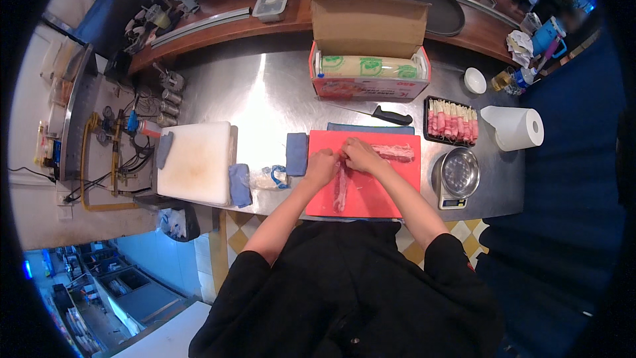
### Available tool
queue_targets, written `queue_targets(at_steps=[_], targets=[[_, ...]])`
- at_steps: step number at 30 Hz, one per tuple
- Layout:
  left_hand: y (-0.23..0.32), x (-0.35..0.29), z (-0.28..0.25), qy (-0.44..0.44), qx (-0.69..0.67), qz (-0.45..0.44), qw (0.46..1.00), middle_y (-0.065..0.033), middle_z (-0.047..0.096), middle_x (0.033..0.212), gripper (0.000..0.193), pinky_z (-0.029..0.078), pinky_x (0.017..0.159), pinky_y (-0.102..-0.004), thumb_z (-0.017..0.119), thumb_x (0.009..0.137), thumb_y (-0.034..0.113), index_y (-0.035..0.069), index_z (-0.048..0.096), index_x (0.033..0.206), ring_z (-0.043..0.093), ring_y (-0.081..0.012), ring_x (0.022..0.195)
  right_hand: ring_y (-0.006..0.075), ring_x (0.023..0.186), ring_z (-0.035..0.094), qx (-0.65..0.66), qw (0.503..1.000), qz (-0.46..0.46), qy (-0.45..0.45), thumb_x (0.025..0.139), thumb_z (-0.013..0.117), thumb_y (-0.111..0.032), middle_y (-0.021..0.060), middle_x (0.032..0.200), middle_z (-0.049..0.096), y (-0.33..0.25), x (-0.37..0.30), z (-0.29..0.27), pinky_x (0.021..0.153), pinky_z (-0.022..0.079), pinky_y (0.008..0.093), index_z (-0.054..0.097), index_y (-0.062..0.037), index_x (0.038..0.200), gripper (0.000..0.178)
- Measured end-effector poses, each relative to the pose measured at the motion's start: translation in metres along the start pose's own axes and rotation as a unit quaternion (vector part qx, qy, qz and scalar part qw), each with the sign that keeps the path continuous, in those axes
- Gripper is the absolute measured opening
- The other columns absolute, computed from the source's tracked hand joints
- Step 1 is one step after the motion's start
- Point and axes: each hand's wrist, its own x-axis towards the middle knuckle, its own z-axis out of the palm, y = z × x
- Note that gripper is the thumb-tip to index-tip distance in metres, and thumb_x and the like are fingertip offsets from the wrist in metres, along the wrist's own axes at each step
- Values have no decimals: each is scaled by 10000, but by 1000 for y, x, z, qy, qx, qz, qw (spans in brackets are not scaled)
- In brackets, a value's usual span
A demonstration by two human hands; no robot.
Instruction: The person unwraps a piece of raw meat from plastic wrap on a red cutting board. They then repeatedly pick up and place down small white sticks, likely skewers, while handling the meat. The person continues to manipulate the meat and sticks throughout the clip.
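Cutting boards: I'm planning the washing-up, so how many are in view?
2: a red board bearing the meat, and a white board to its left on the steel counter. More may be hidden beneath the white board.

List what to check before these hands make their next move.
1. Near meat strip on the red board: ok.
2. Left hand and right hand both gripping that strip: cannot tell, contact hidden.
3. Knife clear of both hands: ok, beyond the board's far edge.
4. Skewers in their black tray: ok, right of the board.
5. Scale reading: cannot tell, too small.
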Motion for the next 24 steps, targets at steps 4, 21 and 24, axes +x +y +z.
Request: queue_targets(at_steps=[4, 21, 24], targets=[[-2, -4, 11, -5, 39, 4, 999, -141, 663, 878, 209, 518, 804, -520, 720, 805, 117, 31, 688, 992, 665, -354, 941, 366, 904, 667, 84, 995, 22, -44, 713, 750, -67, 159, 905, 676, -1, 2, -10, 788, 549, 455, 663, -28, 878, 189], [-25, 27, 7, -32, -217, -144, 965, -195, 738, 945, 260, 582, 810, -438, 757, 789, 58, 8, 689, 1036, 725, -358, 923, 366, 843, 721, 168, 984, 57, -3, 731, 742, -11, 216, 913, 731, 7, 9, -4, 770, 567, 428, 735, 13, 929, 199], [-25, 28, 10, 19, -275, -132, 952, -206, 733, 987, 252, 580, 822, -436, 750, 810, 66, 4, 693, 1047, 722, -362, 945, 339, 860, 735, 147, 985, 87, 36, 750, 735, -15, 209, 921, 737, 6, 4, -4, 778, 572, 421, 732, 14, 946, 198]])
